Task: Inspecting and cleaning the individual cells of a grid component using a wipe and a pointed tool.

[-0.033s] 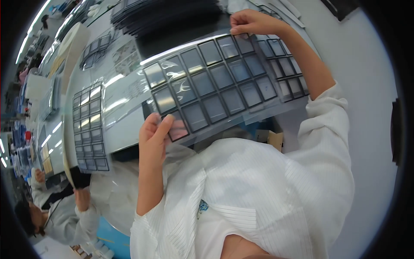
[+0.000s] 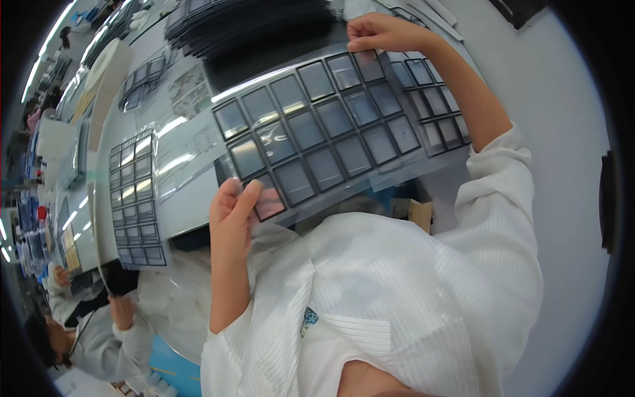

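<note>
I hold a clear, flexible sheet (image 2: 317, 132) that carries a grid of several dark rectangular panels, raised over the table. My left hand (image 2: 233, 213) pinches its near left corner, thumb on top of one panel. My right hand (image 2: 383, 33) grips the sheet's far right edge. A second sheet of dark panels (image 2: 440, 109) lies just beneath, showing at the right past the held one. White sleeves cover both my upper arms.
Another panel sheet (image 2: 135, 198) lies on the grey table (image 2: 185, 198) at the left. A stack of dark trays (image 2: 251, 23) sits at the far edge. A small cardboard box (image 2: 411, 213) is under the sheet. A co-worker in white (image 2: 86, 331) is at the lower left.
</note>
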Available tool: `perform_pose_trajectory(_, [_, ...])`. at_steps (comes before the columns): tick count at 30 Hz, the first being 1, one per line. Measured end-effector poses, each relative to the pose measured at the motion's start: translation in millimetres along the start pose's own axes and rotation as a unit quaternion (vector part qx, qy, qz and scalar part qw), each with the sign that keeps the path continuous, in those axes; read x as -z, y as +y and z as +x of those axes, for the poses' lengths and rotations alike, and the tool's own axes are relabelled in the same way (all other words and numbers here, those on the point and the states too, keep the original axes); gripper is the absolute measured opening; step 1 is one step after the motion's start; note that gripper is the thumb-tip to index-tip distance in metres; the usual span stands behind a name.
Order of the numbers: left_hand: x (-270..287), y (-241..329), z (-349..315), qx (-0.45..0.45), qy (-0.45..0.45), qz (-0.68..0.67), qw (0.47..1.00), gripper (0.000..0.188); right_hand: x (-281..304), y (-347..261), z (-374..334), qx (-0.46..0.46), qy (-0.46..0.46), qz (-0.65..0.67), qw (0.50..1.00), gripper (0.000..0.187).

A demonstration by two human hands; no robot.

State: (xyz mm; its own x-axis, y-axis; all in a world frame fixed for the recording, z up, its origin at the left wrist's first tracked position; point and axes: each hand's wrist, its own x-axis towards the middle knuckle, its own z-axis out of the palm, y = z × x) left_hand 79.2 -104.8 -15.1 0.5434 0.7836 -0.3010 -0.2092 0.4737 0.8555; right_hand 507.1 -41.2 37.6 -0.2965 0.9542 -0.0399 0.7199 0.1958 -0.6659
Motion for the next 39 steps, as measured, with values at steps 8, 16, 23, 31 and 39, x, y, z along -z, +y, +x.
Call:
perform_pose_trajectory(8, [63,31,-49,-0.087,0.100,0.023,0.991,0.003,-33,-83,24,-0.038,-0.044,0.042,0.997,0.027])
perform_pose_trajectory(16, [97,22,-79,0.045,0.181,0.123,0.975,0.013,-99,-84,58,-0.020,-0.079,0.044,0.996,0.026])
perform_pose_trajectory(23, [111,7,-82,0.018,0.154,0.056,0.986,0.024,-94,-103,64,-0.040,-0.135,-0.052,0.989,0.024])
perform_pose_trajectory(31, [114,-6,-81,-0.038,0.178,0.049,0.982,0.033,-99,-106,60,-0.056,-0.123,-0.056,0.989,0.020])
perform_pose_trajectory(39, [112,-3,-82,-0.023,0.157,-0.003,0.987,0.035,-98,-113,62,-0.099,-0.122,-0.060,0.986,0.021])
